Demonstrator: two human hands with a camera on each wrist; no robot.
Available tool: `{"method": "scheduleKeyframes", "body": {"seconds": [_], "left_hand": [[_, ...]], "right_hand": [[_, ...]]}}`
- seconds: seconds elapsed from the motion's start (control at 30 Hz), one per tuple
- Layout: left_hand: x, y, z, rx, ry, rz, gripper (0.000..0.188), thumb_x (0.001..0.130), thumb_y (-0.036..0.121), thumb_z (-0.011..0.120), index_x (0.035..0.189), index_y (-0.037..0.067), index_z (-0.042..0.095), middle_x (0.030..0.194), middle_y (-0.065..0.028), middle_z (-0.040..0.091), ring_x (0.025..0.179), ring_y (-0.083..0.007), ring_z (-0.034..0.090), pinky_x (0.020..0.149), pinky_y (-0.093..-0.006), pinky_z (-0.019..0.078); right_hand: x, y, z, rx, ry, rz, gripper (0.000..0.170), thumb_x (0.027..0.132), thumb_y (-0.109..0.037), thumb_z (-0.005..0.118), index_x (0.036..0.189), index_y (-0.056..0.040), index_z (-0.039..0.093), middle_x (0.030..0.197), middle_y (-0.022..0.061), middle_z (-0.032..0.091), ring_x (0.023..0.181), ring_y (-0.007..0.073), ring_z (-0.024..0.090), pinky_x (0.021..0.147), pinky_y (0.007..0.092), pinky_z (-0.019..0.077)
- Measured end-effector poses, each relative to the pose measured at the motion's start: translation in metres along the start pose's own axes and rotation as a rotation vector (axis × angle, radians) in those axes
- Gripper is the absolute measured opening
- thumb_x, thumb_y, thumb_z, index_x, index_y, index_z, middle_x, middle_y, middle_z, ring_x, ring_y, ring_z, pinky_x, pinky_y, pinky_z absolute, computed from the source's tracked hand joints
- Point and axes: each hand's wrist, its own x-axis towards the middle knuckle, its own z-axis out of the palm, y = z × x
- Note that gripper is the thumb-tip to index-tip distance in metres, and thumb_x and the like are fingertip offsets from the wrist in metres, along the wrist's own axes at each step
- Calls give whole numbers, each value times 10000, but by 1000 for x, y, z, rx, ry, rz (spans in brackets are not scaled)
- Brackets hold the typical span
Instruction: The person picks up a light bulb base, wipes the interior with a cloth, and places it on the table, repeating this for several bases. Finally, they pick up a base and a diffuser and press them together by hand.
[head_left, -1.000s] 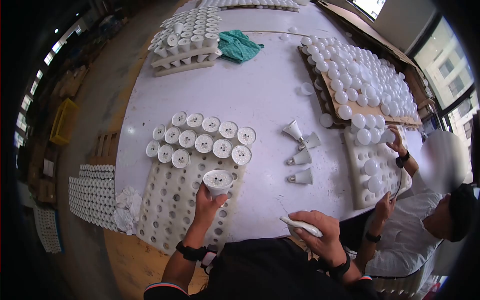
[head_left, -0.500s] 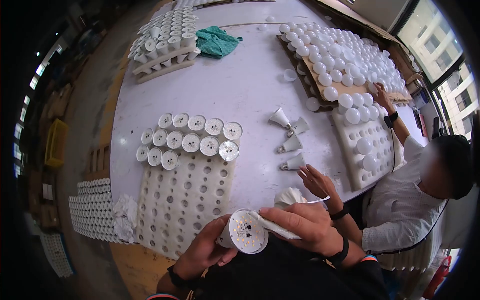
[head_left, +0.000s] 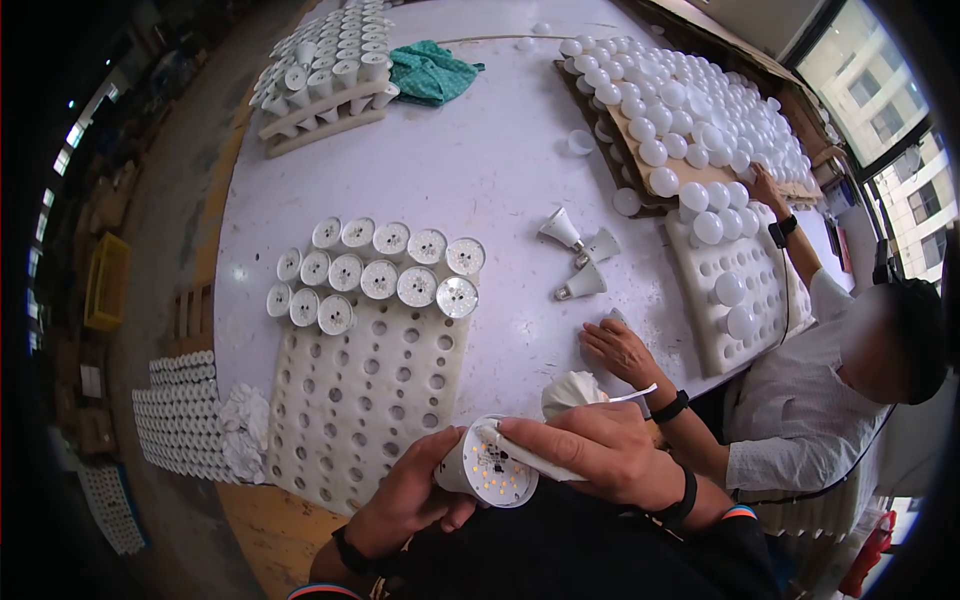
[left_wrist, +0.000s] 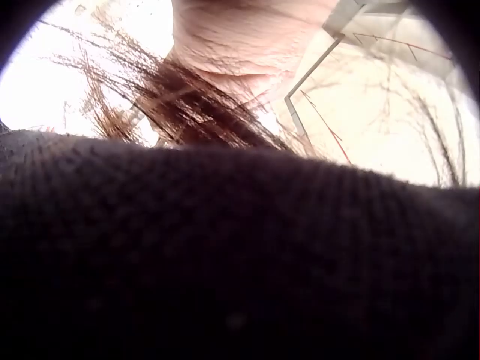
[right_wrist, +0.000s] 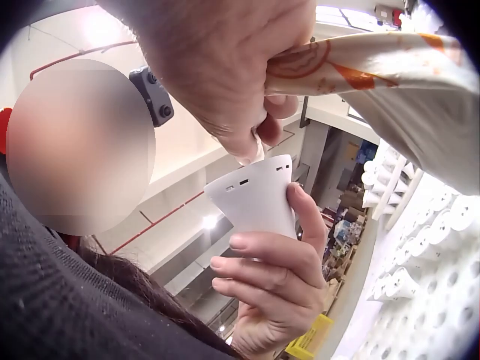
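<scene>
My left hand (head_left: 415,487) grips a white bulb housing (head_left: 450,474) near my body, its open end tilted up with a round LED board (head_left: 500,478) inside. In the right wrist view the left fingers curl round the tapered housing (right_wrist: 259,202) from below. My right hand (head_left: 610,455) squeezes a soft white bag (head_left: 572,393) with orange print, seen as the printed bag (right_wrist: 375,67) in the right wrist view. Its fingertips are right at the housing's rim. Skin and dark cloth fill most of the left wrist view, hiding the left hand's grip.
A perforated foam tray (head_left: 350,420) holds rows of housings (head_left: 378,280). Loose housings (head_left: 562,228) lie to its right. Beyond are stacked housings (head_left: 340,60), a green cloth (head_left: 432,72) and white globes (head_left: 690,110). Another person (head_left: 800,400) reaches in at the right.
My left hand has brought the housing from above the tray to my body and tilted it; my right hand has brought the bag to its rim. The other person's hands have reached toward the globes and loose housings.
</scene>
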Motion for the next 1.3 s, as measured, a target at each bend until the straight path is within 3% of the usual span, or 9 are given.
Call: {"method": "scheduleKeyframes", "body": {"seconds": [0.33,0.63,0.77,0.83,0.9,0.93,1.0,1.1,1.3], "left_hand": [[3,-2,-5,15,8,-9,434,909,403,359,951,3,522,658,-136,586,410,-154,550,295,-222,404],[2,-8,-13,154,6,51,488,894,428,378,1048,-24,477,776,-121,592,514,-178,594,384,-246,465],[4,-16,-17,224,35,233,506,860,391,485,1136,-32,446,896,-144,593,664,-197,617,461,-264,501],[3,-18,-12,249,47,304,516,848,369,522,1160,-32,435,944,-149,590,730,-197,620,486,-270,511],[1,-21,-11,317,67,427,543,813,336,590,1181,-31,432,1032,-146,571,881,-192,591,650,-293,517],[6,-28,-20,329,53,436,543,813,336,590,1181,-31,432,1032,-146,571,881,-192,591,650,-293,517],[4,-28,-19,376,86,538,558,771,325,648,1155,-35,463,1057,-124,564,957,-181,553,803,-298,459],[-1,-25,-15,509,152,607,564,721,294,708,1126,-36,495,1046,-105,564,969,-171,538,871,-289,404],[4,-30,-24,620,113,676,543,675,198,748,1108,-30,514,1064,-108,541,1001,-173,513,858,-291,412]], "right_hand": [[-3,1,4,-45,15,-11,529,613,-100,623,1135,-48,552,632,0,480,495,102,516,412,247,401],[-11,-1,5,-94,37,36,404,607,-65,619,1008,-37,582,618,11,465,474,132,509,406,270,396],[-21,2,13,-99,64,51,380,609,-69,627,984,-38,572,617,14,452,467,146,505,405,279,395],[-22,2,11,-82,48,72,382,597,-108,704,960,-49,603,606,10,457,472,142,511,407,275,390],[-25,3,13,-85,44,82,371,600,-111,704,951,-50,602,609,13,461,476,144,516,409,276,394],[-34,6,20,-96,41,74,359,603,-114,704,941,-51,601,612,16,466,480,147,521,410,277,398],[-33,6,18,-86,41,83,354,604,-116,706,935,-51,600,613,18,468,481,151,523,412,279,402],[-30,3,15,-67,38,104,337,609,-120,712,920,-54,598,615,21,472,484,158,525,416,282,408],[-37,3,19,-75,41,114,288,629,-127,724,877,-62,592,615,21,481,478,169,525,416,279,414]]}}
